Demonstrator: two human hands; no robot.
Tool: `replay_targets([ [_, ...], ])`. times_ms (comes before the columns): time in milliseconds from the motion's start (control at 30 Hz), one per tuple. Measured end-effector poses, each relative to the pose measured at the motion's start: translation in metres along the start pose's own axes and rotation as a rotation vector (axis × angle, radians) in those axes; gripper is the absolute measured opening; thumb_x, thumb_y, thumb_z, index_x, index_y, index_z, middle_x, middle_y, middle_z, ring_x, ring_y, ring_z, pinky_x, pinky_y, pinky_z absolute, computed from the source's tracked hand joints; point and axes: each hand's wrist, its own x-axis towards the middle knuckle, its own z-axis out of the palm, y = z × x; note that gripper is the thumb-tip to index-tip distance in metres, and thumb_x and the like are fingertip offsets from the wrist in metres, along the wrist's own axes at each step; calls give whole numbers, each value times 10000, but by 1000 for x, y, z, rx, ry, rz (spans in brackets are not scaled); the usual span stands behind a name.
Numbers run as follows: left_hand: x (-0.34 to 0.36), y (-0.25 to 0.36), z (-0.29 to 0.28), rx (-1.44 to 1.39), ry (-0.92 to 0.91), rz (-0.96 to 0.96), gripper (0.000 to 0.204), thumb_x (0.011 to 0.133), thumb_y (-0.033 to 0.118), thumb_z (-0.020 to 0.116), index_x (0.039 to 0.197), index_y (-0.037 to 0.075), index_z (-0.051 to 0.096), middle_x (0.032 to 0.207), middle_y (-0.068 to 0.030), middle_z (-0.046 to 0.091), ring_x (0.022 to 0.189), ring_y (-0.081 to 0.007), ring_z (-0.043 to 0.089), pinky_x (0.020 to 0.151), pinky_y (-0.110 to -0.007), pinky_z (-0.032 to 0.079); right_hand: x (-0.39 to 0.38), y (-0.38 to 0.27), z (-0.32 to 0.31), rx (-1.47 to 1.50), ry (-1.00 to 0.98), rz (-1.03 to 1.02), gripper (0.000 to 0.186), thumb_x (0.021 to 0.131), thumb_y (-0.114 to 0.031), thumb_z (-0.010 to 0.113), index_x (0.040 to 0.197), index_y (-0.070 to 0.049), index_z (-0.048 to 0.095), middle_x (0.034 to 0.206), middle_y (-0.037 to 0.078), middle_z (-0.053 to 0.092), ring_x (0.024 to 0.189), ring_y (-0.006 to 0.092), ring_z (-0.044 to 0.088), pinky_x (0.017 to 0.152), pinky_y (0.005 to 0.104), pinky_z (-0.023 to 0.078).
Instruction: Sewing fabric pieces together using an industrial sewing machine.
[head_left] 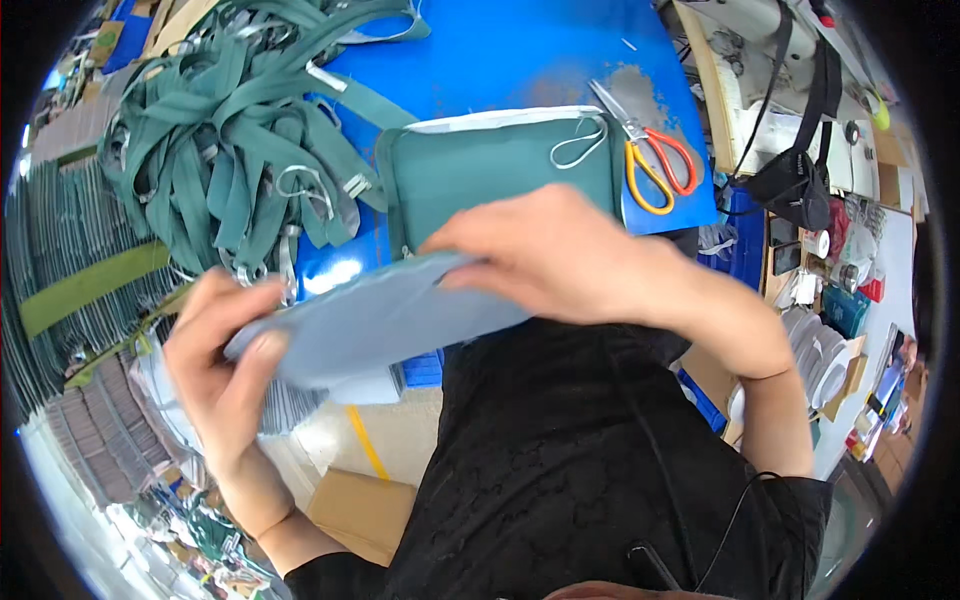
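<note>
A blue-grey fabric panel [400, 318], rounded at its end and smeared by motion, is held tilted in front of my body. My left hand [222, 355] pinches its left end between thumb and fingers. Its upper right edge is gripped by my right hand [545, 250]. Just beyond lies a green rectangular fabric case piece [480, 172] with a raised rim and white edging along its far side. A loop of white cord [578, 150] rests on its far right corner. Scissors [652, 165] with one red and one yellow handle lie right of it.
A heap of green zipper tape strips [240, 130] covers the far left of the blue tabletop [500, 50]. Stacked green panels [75, 260] stand at the left. At the right are a black pouch with straps [795, 185] and a sewing machine [770, 30]. A cardboard box [362, 512] sits on the floor.
</note>
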Motion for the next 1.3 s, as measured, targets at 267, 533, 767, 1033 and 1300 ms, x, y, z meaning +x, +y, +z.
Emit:
replay_targets([
  [267, 96, -107, 121, -335, -211, -165, 192, 921, 169, 766, 939, -22, 773, 810, -24, 594, 784, -117, 540, 681, -273, 410, -7, 72, -74, -146, -340, 489, 279, 975, -291, 698, 967, -19, 761, 899, 149, 697, 803, 304, 663, 715, 400, 511],
  [533, 145, -127, 157, 192, -28, 161, 140, 894, 145, 731, 909, 17, 786, 1059, -142, 749, 1036, -350, 668, 931, -423, 526, -9, 146, -41, -412, 90, 229, 217, 933, -300, 732, 949, -94, 799, 1229, 81, 707, 1147, 317, 646, 901, 444, 538],
  [767, 122, -38, 86, 13, -34, 134, 61, 834, 2, 755, 891, -13, 771, 959, -155, 762, 981, -285, 745, 876, -368, 561, -25, 84, -81, -271, 76, 99, 250, 997, -309, 668, 1011, -78, 762, 1115, 100, 722, 955, 311, 710, 817, 401, 572],
  [1033, 138, 30, 52, 113, -64, 501, 161, 745, -13, 856, 867, 9, 755, 1016, -119, 775, 866, -233, 756, 732, -311, 591, -62, 17, -127, -290, 273, 48, 150, 874, -152, 814, 884, -32, 726, 1061, 101, 701, 850, 267, 697, 723, 358, 570],
  [1300, 128, 41, 62, 226, -4, 915, 159, 730, -55, 847, 788, -62, 699, 999, -169, 750, 964, -308, 779, 755, -334, 664, -90, 12, -130, -334, 316, 76, 267, 799, -179, 877, 809, -36, 651, 1031, 83, 658, 820, 240, 675, 699, 337, 555],
])
